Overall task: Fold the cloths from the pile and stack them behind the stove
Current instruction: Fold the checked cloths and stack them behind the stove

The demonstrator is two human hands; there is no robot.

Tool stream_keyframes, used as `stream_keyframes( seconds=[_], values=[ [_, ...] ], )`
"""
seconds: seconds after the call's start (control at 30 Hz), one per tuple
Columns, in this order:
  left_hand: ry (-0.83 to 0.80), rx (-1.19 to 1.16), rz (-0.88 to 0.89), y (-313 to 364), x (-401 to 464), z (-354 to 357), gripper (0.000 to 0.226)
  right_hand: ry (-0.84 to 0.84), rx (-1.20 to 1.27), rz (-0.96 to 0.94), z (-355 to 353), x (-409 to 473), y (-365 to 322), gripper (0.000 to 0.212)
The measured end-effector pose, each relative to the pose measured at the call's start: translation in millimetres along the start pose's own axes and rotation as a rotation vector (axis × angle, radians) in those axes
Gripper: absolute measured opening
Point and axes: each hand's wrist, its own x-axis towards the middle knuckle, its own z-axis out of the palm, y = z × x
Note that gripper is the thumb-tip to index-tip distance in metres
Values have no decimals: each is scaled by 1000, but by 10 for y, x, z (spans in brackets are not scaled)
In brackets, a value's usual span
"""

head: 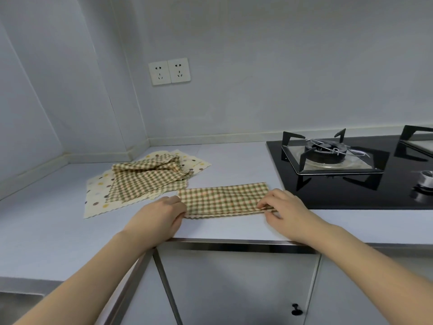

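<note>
A pile of cloths (pixel 145 181) is seen at the left of a pale kitchen counter (pixel 46 231), near the corner of the walls: crumpled checked cloths are heaped on flat cream ones with coloured dots. Above it, a double wall socket (pixel 169 71) is fixed to the wall; no writing can be read on it.

Just right of the pile, a folded checked cloth (pixel 225 198) is laid flat near the counter's front edge, its long axis running left to right, parallel to that edge. Its left end is covered by the left hand (pixel 159 216), whose fingers are curled over the edge of the fabric. Its right near corner is pinched by the right hand (pixel 284 209), thumb and fingers closed on the layered edge.

To the right, a black glass stove (pixel 351 195) is set into the counter, with a burner (pixel 325 152) under a black pot stand and a metal knob (pixel 425 180) at the far right. The strip of counter behind the stove is seen bare against the wall. Below the counter, pale cabinet doors (pixel 234 289) are shown, one with a small dark knob (pixel 295 309).
</note>
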Motion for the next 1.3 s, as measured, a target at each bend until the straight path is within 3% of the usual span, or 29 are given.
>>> stream_keyframes(
  seconds=[0.07,0.2,0.3,0.43,0.5,0.7,0.8,0.97,1.07,1.2,1.3],
  values=[
    [25,-173,-133,66,32,-1,18,-21,21,34,-14,14,-7,27],
    [115,-734,-529,167,168,-35,20,-33,60,98,-38,92,-42,33],
    [231,-935,-645,165,234,-18,28,93,155,126,-26,142,-44,13],
    [369,-1093,-667,74,222,6,35,268,492,219,-28,203,-99,5],
    [405,-1044,-689,62,220,-18,36,318,659,230,-87,236,-160,4],
    [486,-1150,-652,118,194,-224,37,329,1076,256,-267,314,-366,10],
    [500,-1119,-596,164,165,-348,43,348,1168,317,-375,338,-474,16],
    [501,-1231,-510,226,142,-518,34,407,1002,483,-476,464,-516,24],
    [383,-1340,-446,240,148,-559,33,420,769,488,-520,536,-472,26],
    [109,-1364,-527,172,164,-491,24,376,450,404,-497,721,-389,27],
    [25,-1267,-661,90,196,-340,19,244,174,294,-341,913,-324,32]
  ],
)
